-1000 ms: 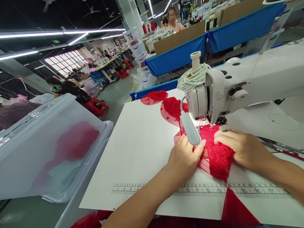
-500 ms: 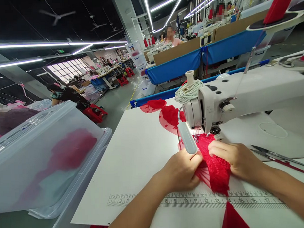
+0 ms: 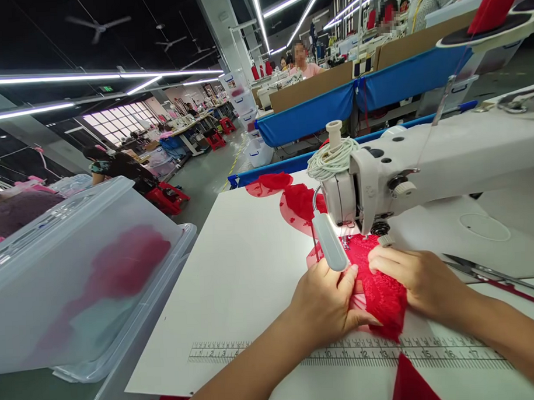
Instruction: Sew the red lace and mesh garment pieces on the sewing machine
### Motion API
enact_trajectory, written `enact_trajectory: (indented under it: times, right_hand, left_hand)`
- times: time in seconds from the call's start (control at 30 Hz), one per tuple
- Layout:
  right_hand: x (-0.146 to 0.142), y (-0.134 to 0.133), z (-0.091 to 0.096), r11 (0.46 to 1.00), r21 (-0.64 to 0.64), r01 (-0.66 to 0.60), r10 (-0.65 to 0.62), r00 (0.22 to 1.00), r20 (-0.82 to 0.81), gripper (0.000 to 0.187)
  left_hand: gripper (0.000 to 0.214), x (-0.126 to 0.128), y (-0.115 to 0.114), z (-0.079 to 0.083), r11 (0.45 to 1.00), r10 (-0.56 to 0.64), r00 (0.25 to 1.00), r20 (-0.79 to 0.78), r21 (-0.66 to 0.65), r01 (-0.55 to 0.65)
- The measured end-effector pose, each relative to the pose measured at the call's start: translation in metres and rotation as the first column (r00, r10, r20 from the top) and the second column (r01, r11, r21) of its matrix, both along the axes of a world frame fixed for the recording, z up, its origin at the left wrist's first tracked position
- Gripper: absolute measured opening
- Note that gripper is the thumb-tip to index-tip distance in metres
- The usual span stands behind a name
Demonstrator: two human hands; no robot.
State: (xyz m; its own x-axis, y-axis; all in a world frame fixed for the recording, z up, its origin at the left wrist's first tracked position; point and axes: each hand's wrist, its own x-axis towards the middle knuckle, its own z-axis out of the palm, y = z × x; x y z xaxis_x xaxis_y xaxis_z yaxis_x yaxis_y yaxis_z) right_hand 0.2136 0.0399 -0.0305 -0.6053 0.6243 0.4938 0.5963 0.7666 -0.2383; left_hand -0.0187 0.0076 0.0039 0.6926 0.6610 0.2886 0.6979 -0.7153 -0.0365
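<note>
A piece of red lace fabric [image 3: 381, 292] lies on the white sewing table [image 3: 243, 271] under the head of a white sewing machine [image 3: 423, 165]. My left hand [image 3: 327, 303] rests on the fabric's left edge with fingers stretched flat, just below the machine's small lamp [image 3: 330, 241]. My right hand [image 3: 416, 279] presses flat on the fabric's right side, close to the needle area. More red lace [image 3: 299, 199] trails out behind the machine.
A translucent plastic bin [image 3: 77, 271] with red cloth inside stands at the left. Scissors [image 3: 484, 271] lie at the right. A ruler strip [image 3: 342, 352] runs along the table's front. Other people work at benches farther back.
My left hand's fingers have spread flatter over the fabric's edge. The view rose a little after the first frame. The right hand has stayed almost still on the lace.
</note>
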Motion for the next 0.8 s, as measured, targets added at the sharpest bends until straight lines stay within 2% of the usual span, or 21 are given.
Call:
enact_trajectory:
  times: [0.17, 0.33, 0.43, 0.6, 0.7, 0.8]
  right_hand:
    - [0.000, 0.000, 0.002, 1.000, 0.009, 0.009, -0.009, 1.000, 0.002, 0.016]
    - [0.000, 0.001, 0.001, 0.998, 0.052, 0.021, -0.020, 1.000, -0.017, 0.014]
    - [0.000, 0.001, 0.007, 0.997, 0.076, 0.021, -0.019, 1.000, -0.022, 0.016]
    - [0.001, 0.001, 0.019, 0.999, 0.050, -0.009, 0.007, 1.000, 0.025, 0.021]
    - [0.001, 0.002, 0.020, 1.000, 0.025, 0.011, -0.012, 1.000, 0.027, 0.021]
    - [0.000, 0.003, 0.018, 1.000, 0.014, 0.016, -0.016, 1.000, 0.017, 0.021]
  left_hand:
    - [0.086, -0.001, 0.000, -0.002, 0.997, -0.020, 0.999, 0.049, 0.069, 0.016]
    - [0.082, -0.002, 0.000, -0.003, 0.996, -0.044, 0.998, 0.050, 0.083, 0.039]
    - [0.081, -0.002, -0.001, -0.003, 0.996, -0.045, 0.998, 0.043, 0.079, 0.041]
    - [0.082, -0.002, -0.001, -0.004, 0.995, -0.041, 0.997, 0.072, 0.089, 0.034]
    - [0.082, -0.003, 0.000, -0.006, 0.995, -0.033, 0.996, 0.088, 0.100, 0.024]
    - [0.082, -0.004, 0.001, -0.008, 0.997, -0.005, 0.999, 0.040, 0.072, 0.002]
